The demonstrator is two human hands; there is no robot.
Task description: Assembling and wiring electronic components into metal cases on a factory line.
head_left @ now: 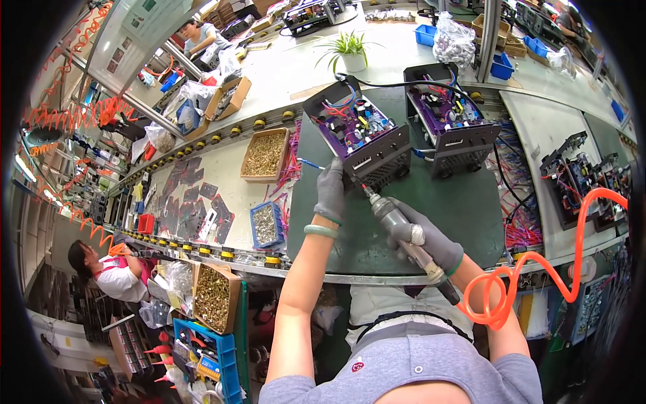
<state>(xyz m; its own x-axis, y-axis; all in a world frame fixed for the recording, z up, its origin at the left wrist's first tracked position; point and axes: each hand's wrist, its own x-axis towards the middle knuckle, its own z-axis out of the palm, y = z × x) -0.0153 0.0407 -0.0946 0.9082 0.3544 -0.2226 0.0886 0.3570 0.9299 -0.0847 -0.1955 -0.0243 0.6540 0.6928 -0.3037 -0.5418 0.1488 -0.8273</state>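
My left hand [330,193], in a grey glove, is closed at the near left corner of an open black metal chassis [378,159] with a purple circuit board. A thin blue stick [310,163] juts out leftward from its fingers; its exact kind is unclear. My right hand [431,237], also gloved, wraps round a pneumatic screwdriver [391,217] with an orange coiled hose at its rear end. The driver's bit points up and left toward the chassis's lower front edge; whether it touches a screw is too small to tell. A second such chassis [464,143] stands to the right.
Both chassis stand on a dark green board [417,232] over a roller line. Left are a box of brass-coloured screws [265,155] and a blue tray of silver parts [266,224]. The orange hose [577,256] loops at right. A potted plant [354,62] stands behind; co-workers sit farther left.
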